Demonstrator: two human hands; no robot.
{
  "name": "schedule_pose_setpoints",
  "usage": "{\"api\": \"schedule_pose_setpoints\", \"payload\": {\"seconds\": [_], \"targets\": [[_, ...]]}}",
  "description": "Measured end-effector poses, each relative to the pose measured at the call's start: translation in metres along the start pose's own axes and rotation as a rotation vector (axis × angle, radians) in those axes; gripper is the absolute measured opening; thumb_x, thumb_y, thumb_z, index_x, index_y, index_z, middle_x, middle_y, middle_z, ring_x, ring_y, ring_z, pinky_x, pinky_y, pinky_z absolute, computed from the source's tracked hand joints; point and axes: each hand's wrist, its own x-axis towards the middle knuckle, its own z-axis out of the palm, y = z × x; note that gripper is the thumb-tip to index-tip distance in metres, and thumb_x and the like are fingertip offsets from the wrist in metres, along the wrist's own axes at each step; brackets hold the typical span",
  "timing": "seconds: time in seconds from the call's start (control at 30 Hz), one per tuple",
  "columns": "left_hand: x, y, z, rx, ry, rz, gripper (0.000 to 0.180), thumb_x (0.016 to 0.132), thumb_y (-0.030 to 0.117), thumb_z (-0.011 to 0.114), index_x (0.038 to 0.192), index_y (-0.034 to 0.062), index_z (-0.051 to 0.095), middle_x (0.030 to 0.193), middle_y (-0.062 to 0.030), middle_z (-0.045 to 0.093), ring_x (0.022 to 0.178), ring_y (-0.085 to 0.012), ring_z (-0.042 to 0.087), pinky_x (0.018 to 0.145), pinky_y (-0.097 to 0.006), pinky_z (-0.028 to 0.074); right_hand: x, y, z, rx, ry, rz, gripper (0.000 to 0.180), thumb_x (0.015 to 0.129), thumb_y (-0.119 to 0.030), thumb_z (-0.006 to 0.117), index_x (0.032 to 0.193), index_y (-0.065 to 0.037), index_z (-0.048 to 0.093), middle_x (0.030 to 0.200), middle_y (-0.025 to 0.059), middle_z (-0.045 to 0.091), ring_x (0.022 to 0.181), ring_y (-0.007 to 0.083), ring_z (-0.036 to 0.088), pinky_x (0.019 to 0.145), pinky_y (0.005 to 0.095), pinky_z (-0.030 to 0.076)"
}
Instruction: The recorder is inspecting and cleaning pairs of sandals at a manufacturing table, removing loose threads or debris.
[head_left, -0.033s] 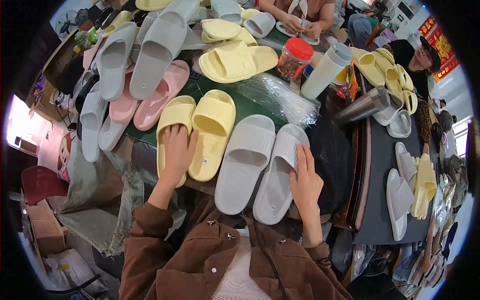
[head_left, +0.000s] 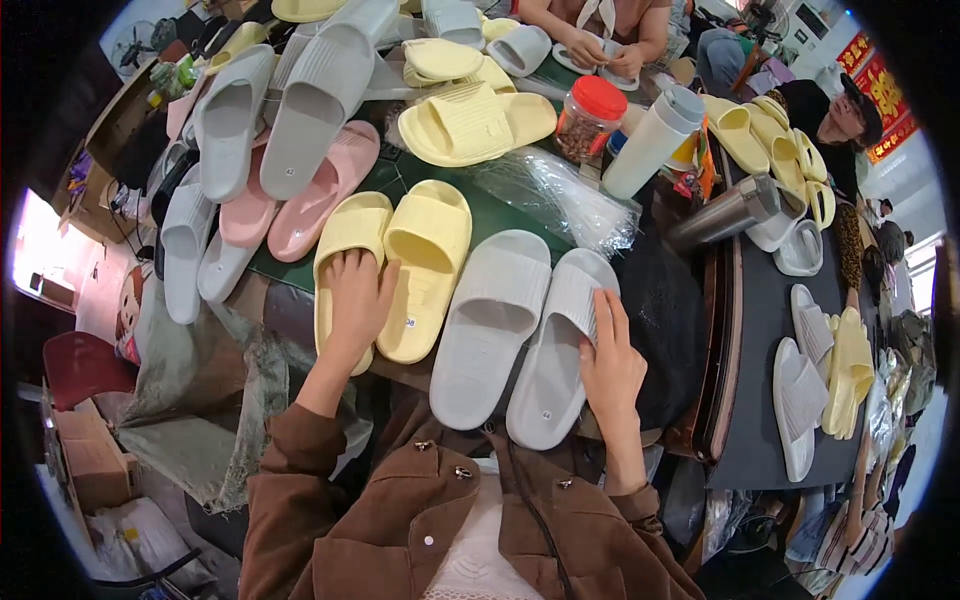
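Observation:
My left hand (head_left: 357,300) rests in the left yellow slipper (head_left: 343,222), its fingertips tucked at the strap's edge and its thumb spread toward the matching yellow slipper (head_left: 428,235). To the right, a pair of grey slippers lies side by side: the left grey slipper (head_left: 490,330) is untouched. On the strap side of the right grey slipper (head_left: 545,385) lies my right hand (head_left: 612,355), fingers stretched out along the strap and thumb by the opening. Both pairs have ribbed straps and point away from me.
Grey slippers (head_left: 320,95), pink slippers (head_left: 330,190) and a yellow pair (head_left: 460,125) crowd the far side. Plastic bags (head_left: 560,195), a red-lidded jar (head_left: 590,115), a pale bottle (head_left: 655,140) and a steel flask (head_left: 725,213) stand or lie beyond. Another person's hands (head_left: 605,55) work opposite.

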Motion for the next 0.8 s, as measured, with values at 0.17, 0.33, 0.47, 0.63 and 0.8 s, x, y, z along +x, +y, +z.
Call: {"api": "schedule_pose_setpoints", "payload": {"seconds": [0.17, 0.33, 0.47, 0.63, 0.8], "targets": [[0.013, -0.004, 0.008, 0.008, -0.057, 0.026, 0.042, 0.091, 0.030, 0.057, 0.105, -0.0100, 0.053, 0.115, -0.0286, 0.049, 0.112, -0.0435, 0.042, 0.095, -0.055, 0.031, -0.001, 0.001, 0.000, 0.021, 0.013, -0.013, 0.077, 0.069, -0.003, 0.070, 0.139, -0.011, 0.040, 0.141, 0.0085, 0.043, 0.069, 0.0309, 0.066, 0.057, 0.0369, 0.053], [0.021, -0.009, 0.012, -0.052, -0.037, 0.027, 0.042, 0.090, 0.030, 0.058, 0.105, -0.0098, 0.054, 0.108, -0.0297, 0.053, 0.104, -0.0451, 0.049, 0.090, -0.053, 0.037, 0.000, 0.000, 0.000, 0.015, 0.008, -0.006, 0.077, 0.069, -0.002, 0.070, 0.139, -0.010, 0.040, 0.141, 0.0097, 0.044, 0.070, 0.0312, 0.066, 0.057, 0.0366, 0.053], [0.023, -0.008, 0.013, -0.111, -0.055, -0.029, 0.041, 0.090, 0.029, 0.059, 0.100, -0.0101, 0.056, 0.098, -0.0290, 0.057, 0.090, -0.0441, 0.056, 0.079, -0.049, 0.045, 0.000, 0.001, 0.001, 0.025, 0.018, -0.007, 0.076, 0.069, -0.002, 0.070, 0.139, -0.011, 0.040, 0.140, 0.0103, 0.044, 0.072, 0.0318, 0.066, 0.058, 0.0376, 0.054], [0.028, -0.009, 0.016, -0.137, -0.045, -0.050, 0.039, 0.090, 0.029, 0.059, 0.091, -0.0103, 0.059, 0.090, -0.0285, 0.059, 0.085, -0.0431, 0.058, 0.076, -0.048, 0.046, 0.000, 0.000, 0.002, 0.019, 0.007, 0.011, 0.077, 0.069, -0.002, 0.070, 0.139, -0.012, 0.040, 0.140, 0.0102, 0.044, 0.075, 0.0324, 0.066, 0.060, 0.0378, 0.054], [0.025, -0.014, 0.018, -0.116, -0.041, -0.067, 0.038, 0.090, 0.028, 0.059, 0.084, -0.0099, 0.060, 0.087, -0.0282, 0.059, 0.083, -0.0431, 0.058, 0.074, -0.048, 0.046, 0.000, -0.004, 0.000, 0.075, -0.008, 0.062, 0.073, 0.070, 0.002, 0.065, 0.138, -0.013, 0.042, 0.139, 0.0082, 0.046, 0.081, 0.0339, 0.065, 0.065, 0.0367, 0.052]]}}
